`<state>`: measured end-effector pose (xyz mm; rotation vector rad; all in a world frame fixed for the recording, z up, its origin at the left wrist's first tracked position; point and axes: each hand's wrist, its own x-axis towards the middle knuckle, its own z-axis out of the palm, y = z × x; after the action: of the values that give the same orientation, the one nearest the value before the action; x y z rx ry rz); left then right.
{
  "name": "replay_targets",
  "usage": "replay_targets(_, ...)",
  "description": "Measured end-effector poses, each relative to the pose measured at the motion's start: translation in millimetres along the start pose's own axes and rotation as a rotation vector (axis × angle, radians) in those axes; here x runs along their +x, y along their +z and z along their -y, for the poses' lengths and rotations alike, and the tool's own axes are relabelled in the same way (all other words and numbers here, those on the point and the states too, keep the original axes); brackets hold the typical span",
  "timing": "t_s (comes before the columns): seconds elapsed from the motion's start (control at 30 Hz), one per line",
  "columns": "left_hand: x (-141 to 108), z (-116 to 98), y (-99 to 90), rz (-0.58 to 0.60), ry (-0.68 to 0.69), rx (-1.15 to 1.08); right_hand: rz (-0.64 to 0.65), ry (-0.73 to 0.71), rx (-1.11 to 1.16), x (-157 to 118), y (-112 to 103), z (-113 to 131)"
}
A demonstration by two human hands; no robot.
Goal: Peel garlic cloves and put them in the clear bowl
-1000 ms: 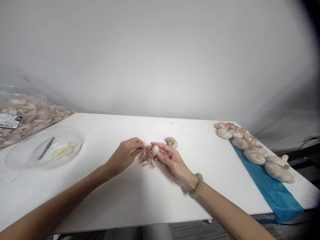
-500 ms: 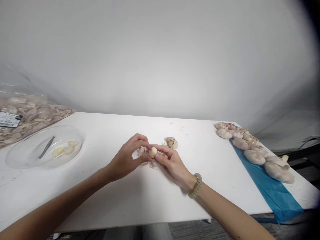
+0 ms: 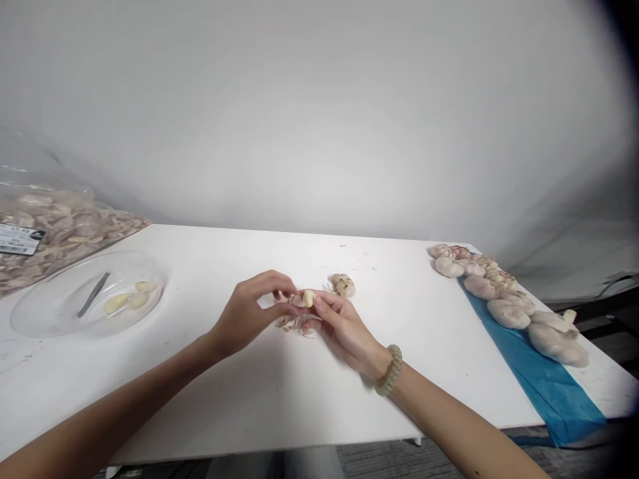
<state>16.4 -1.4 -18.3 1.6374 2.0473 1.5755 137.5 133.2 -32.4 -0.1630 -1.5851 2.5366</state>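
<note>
A pale garlic clove (image 3: pixel 309 298), its flesh bare, is pinched in the fingers of my right hand (image 3: pixel 345 327), which wears a beaded bracelet (image 3: pixel 390 370). My left hand (image 3: pixel 253 310) is just left of it, thumb and fingertips closed on a pinkish piece of garlic skin (image 3: pixel 296 301). Below the fingers, loose garlic peels (image 3: pixel 294 324) lie on the white table. Just beyond my right hand rests a partly broken garlic bulb (image 3: pixel 343 285).
At left, a clear plastic dish (image 3: pixel 30 324) holds a small grey blade (image 3: pixel 94 295) and several peeled cloves (image 3: pixel 116 303). Behind it lies a clear bag of peels (image 3: pixel 74 223). Whole garlic bulbs (image 3: pixel 508 313) line the right side, some on a blue strip (image 3: pixel 544 386).
My left hand has drawn slightly left, pulling a piece of skin away from the clove. The clove has turned a little in my right hand.
</note>
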Motion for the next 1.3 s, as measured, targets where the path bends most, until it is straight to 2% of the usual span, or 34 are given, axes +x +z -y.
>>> replay_targets(0.23,-0.8,-3.0,4.6,0.018,0.102,0.007,0.021,0.044,0.037,0.1,2.3,-1.8)
replay_targets(0.7,-3.1,-3.9,5.4,0.061,-0.038,0.035,-0.001,0.088,0.316,0.3,1.6,-3.0)
replay_targets(0.93,-2.8,-2.4,4.8,0.082,-0.064,-0.028,0.027,0.098,0.331,0.9,2.0,-4.4)
replay_targets(1.1,-2.3,-3.1,5.2,0.093,-0.063,-0.049,0.002,0.127,0.319,0.6,1.9,-5.2)
replay_targets(1.3,-1.7,-5.8,3.7,0.093,-0.184,-0.203,0.009,0.127,0.328,0.1,1.5,-6.2)
